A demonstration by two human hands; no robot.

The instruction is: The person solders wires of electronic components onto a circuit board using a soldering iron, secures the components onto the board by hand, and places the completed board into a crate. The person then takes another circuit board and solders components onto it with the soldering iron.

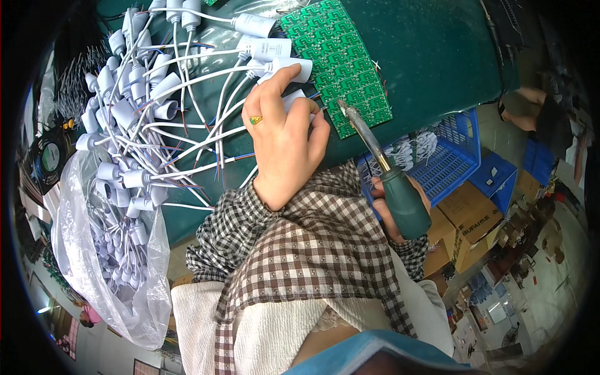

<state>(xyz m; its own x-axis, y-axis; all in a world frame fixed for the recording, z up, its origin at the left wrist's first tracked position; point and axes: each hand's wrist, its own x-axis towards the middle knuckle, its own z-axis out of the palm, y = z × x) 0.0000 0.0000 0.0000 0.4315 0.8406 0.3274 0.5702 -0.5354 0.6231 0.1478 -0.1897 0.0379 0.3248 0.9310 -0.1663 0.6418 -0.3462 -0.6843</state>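
My left hand [282, 137], with a ring on one finger, is bent closed beside the left edge of a green circuit board panel [340, 59]. Its index finger rests on a white lamp socket [301, 69]. The other fingertips pinch by a thin wire [322, 109] that reaches the panel; the hand hides much of their grip. A soldering iron [403, 200] with a dark green handle is held in my right hand [382, 209], and its metal tip meets or hovers just over the panel's lower part. More white sockets [253, 25] lie along the panel's left edge.
White sockets with cables [134, 81] crowd the left of the green table mat [444, 62]. A clear plastic bag [69, 231] holding more hangs at its left edge. Right of my lap stand a blue crate [465, 134] with white cables and cardboard boxes [472, 212].
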